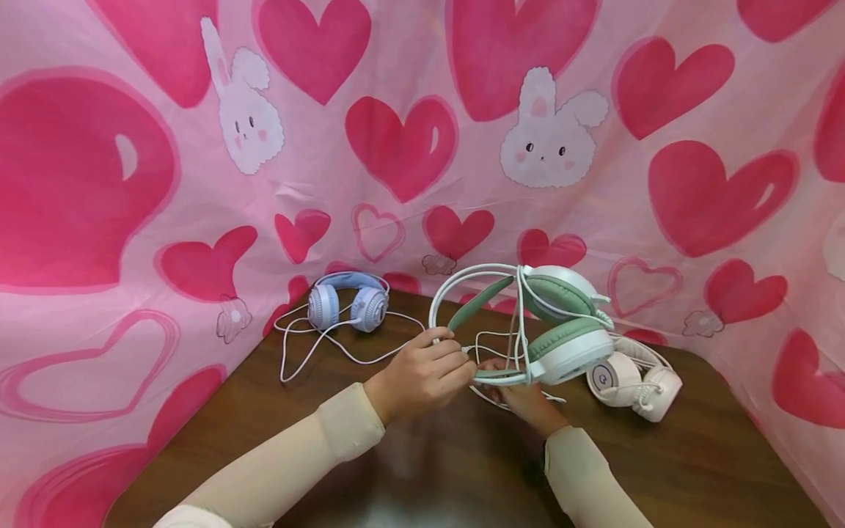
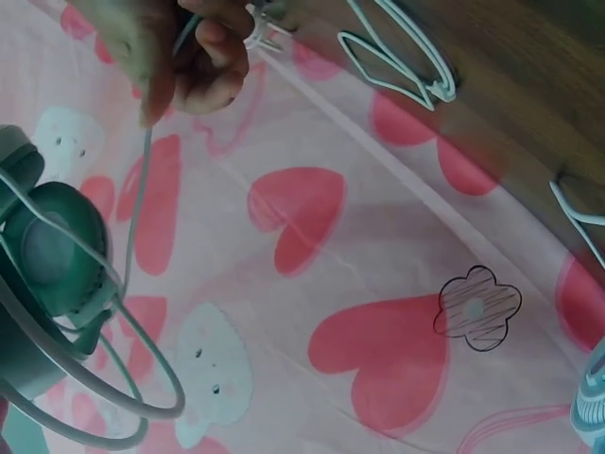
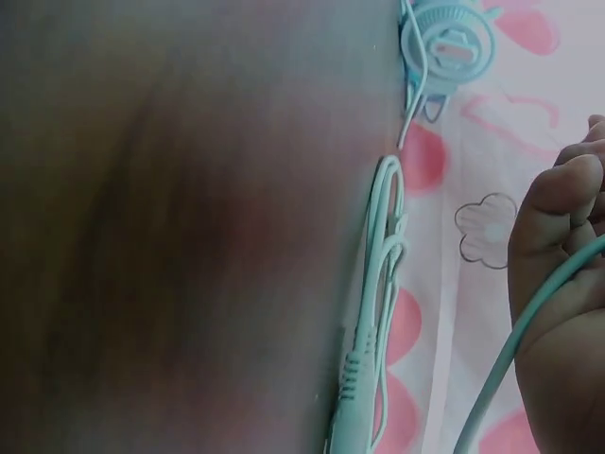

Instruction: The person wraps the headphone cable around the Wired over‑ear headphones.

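White headphones with green ear pads point(image 1: 571, 354) are held up over the table, tilted on their side. My left hand point(image 1: 425, 372) grips their headband at its near left end. Behind and below the headband, my right hand point(image 1: 528, 405) holds the white cable and is partly hidden by the headphones. In the left wrist view, the right hand point(image 2: 180, 57) pinches the cable point(image 2: 140, 194) between thumb and fingers, with the cable running down to the green ear cup point(image 2: 59, 241). A looped part of the cable point(image 3: 386, 227) with a thicker end hangs beside the right hand point(image 3: 562, 303) in the right wrist view.
Lavender headphones point(image 1: 348, 302) stand at the back left of the brown table point(image 1: 422, 469), their cable point(image 1: 317, 343) spread around them. Pale pink headphones point(image 1: 634, 385) lie on the right. A pink cloth point(image 1: 475, 169) with hearts and rabbits hangs behind the table.
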`<move>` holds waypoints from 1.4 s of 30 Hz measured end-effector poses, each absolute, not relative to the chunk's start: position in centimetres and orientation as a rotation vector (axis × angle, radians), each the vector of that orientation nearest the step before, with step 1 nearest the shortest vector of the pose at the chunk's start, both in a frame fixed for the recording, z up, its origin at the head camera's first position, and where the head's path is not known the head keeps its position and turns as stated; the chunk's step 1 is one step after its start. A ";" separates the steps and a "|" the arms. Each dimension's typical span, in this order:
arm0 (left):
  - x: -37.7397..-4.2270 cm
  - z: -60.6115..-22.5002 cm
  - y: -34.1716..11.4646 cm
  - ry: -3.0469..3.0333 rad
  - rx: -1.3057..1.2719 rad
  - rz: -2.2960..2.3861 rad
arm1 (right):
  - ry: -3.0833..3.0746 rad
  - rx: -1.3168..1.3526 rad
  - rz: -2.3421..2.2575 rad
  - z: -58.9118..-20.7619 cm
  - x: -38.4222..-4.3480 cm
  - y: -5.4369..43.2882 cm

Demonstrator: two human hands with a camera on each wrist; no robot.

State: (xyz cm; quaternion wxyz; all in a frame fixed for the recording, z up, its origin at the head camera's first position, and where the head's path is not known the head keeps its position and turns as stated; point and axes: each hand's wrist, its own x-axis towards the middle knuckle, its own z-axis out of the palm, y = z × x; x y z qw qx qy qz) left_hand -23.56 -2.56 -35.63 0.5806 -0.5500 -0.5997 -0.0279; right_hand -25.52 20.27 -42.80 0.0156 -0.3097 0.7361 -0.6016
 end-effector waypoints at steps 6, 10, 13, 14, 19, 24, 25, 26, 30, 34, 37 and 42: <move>-24.3 -35.5 -2.2 -1.455 -1.259 -0.026 | 2.468 -1.035 -1.641 -41.7 -24.4 19.5; -25.1 -35.6 -2.3 -1.461 -1.242 -0.036 | 2.463 -0.973 -1.600 -41.5 -23.8 19.2; -25.7 -35.7 -2.3 -1.455 -1.226 -0.054 | 2.505 -0.948 -1.533 -41.4 -23.5 19.2; -25.8 -35.7 -2.3 -1.455 -1.223 -0.060 | 2.518 -0.944 -1.513 -41.3 -23.4 19.2; -26.5 -35.9 -2.5 -1.485 -1.214 -0.052 | 2.553 -0.929 -1.481 -41.0 -22.7 19.0; -27.2 -36.2 -2.8 -1.551 -1.200 -0.026 | 2.570 -0.896 -1.484 -40.7 -21.9 18.7; -27.4 -36.3 -2.9 -1.566 -1.198 -0.026 | 2.573 -0.890 -1.486 -40.8 -21.9 18.6; -27.6 -36.3 -2.9 -1.580 -1.195 -0.025 | 2.569 -0.888 -1.496 -40.9 -21.8 18.6; -28.3 -36.6 -3.3 -1.609 -1.200 -0.025 | 2.574 -0.863 -1.505 -42.2 -22.2 18.9; -28.9 -36.9 -3.7 -1.627 -1.211 -0.016 | 2.565 -0.859 -1.508 -43.5 -22.5 19.5; -29.3 -37.1 -4.1 -1.650 -1.206 0.013 | 2.541 -0.862 -1.532 -43.7 -22.3 19.8; -29.8 -37.4 -4.7 -1.681 -1.217 0.027 | 2.480 -0.833 -1.549 -43.7 -21.4 20.2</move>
